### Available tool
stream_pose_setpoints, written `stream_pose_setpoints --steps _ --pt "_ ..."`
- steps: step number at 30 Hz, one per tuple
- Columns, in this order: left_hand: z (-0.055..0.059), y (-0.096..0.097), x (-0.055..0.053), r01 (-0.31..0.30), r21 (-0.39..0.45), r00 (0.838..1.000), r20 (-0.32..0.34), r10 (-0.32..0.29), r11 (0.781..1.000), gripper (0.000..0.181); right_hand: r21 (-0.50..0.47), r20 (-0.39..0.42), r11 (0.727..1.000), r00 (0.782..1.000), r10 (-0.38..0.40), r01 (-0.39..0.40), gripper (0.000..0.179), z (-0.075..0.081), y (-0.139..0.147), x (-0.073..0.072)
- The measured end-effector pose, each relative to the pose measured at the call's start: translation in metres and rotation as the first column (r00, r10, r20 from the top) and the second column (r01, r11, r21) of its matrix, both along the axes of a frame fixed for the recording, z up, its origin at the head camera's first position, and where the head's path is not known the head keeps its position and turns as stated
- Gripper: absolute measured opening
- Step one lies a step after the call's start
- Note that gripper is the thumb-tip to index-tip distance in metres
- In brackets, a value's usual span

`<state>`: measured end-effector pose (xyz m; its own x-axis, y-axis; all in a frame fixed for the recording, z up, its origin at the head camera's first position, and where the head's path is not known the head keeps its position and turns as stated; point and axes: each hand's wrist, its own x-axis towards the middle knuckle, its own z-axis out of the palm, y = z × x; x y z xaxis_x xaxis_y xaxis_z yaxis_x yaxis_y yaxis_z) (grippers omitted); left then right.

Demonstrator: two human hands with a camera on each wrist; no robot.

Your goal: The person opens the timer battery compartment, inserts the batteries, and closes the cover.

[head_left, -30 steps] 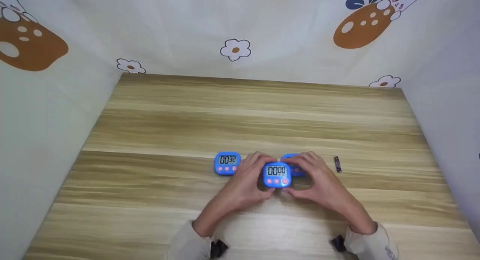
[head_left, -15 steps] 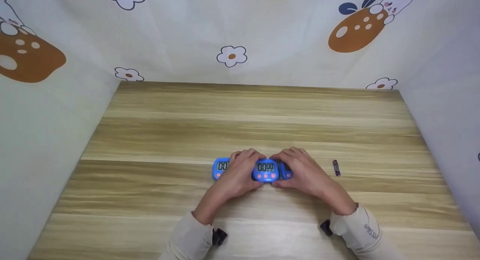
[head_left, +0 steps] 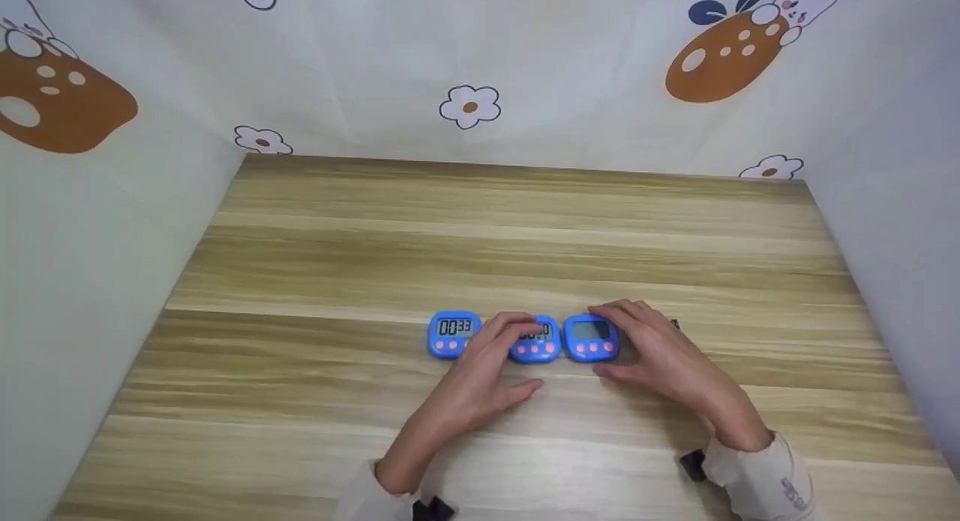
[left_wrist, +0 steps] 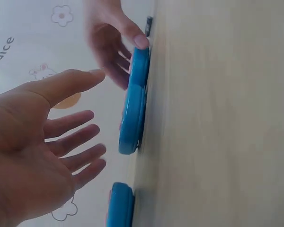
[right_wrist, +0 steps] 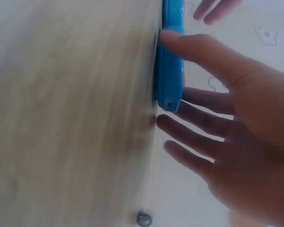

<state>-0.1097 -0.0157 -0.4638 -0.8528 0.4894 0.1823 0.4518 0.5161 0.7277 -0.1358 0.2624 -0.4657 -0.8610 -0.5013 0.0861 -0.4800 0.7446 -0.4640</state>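
Note:
Three blue kitchen timers with pink buttons lie in a row on the wooden table. The left timer (head_left: 453, 335) reads 00 33. My left hand (head_left: 480, 378) hovers over the middle timer (head_left: 535, 350), partly covering its display; in the left wrist view, the fingers of that left hand (left_wrist: 42, 142) are spread and hold nothing. The right timer (head_left: 590, 338) has a blank display. My right hand (head_left: 660, 356) holds it at its right side, index finger at the top edge and thumb at the bottom edge. In the right wrist view the thumb (right_wrist: 194, 47) meets the timer's side.
A small battery (head_left: 676, 324) lies right of the timers, mostly hidden behind the right hand; its round end (right_wrist: 144, 218) shows in the right wrist view. Patterned cloth walls (head_left: 360, 78) stand along the table's back and sides.
The middle timer has been lowered into the row between the other two and let go. My left hand has lifted off it; my right hand has moved right to the blank timer.

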Motion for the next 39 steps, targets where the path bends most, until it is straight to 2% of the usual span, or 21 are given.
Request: stream_pose_setpoints --steps 3,5,10,13,16,21,27,32,39 --pt "-0.001 0.002 0.002 -0.003 0.077 1.000 0.023 0.001 0.997 0.057 -0.003 0.019 1.000 1.000 -0.020 0.020 0.070 -0.001 0.003 -0.001" --pt "-0.001 0.003 0.003 -0.010 0.108 0.999 0.031 0.007 0.994 0.054 -0.016 0.002 0.999 1.000 -0.031 0.031 0.068 -0.002 0.004 0.000" --pt "-0.002 0.009 0.007 0.013 0.171 1.000 0.015 -0.015 0.985 0.051 -0.129 -0.037 0.991 0.998 -0.044 0.039 0.068 0.003 0.004 0.018" --pt "-0.004 0.013 0.010 0.040 0.189 0.999 0.001 -0.041 0.981 0.061 -0.242 -0.009 0.970 1.000 -0.016 0.014 0.069 0.009 -0.001 0.031" --pt "-0.005 0.015 0.013 0.066 0.181 0.998 -0.004 -0.066 0.981 0.073 -0.314 0.007 0.949 1.000 0.024 -0.020 0.069 0.014 -0.009 0.041" --pt "-0.005 0.016 0.015 0.071 0.149 0.997 -0.004 -0.071 0.986 0.073 -0.379 -0.008 0.924 0.998 0.055 -0.054 0.066 0.013 -0.019 0.047" --pt "-0.005 0.016 0.015 0.072 0.109 0.997 0.015 -0.074 0.991 0.074 -0.381 -0.002 0.924 0.999 0.050 -0.047 0.067 0.008 -0.020 0.048" --pt "-0.006 0.016 0.016 0.086 0.122 0.996 0.021 -0.090 0.989 0.075 -0.366 0.019 0.930 0.998 0.052 -0.041 0.067 0.008 -0.019 0.047" --pt "-0.007 0.016 0.017 0.076 0.135 0.996 0.028 -0.081 0.988 0.075 -0.368 0.037 0.928 0.997 0.069 -0.051 0.069 0.007 -0.021 0.047"
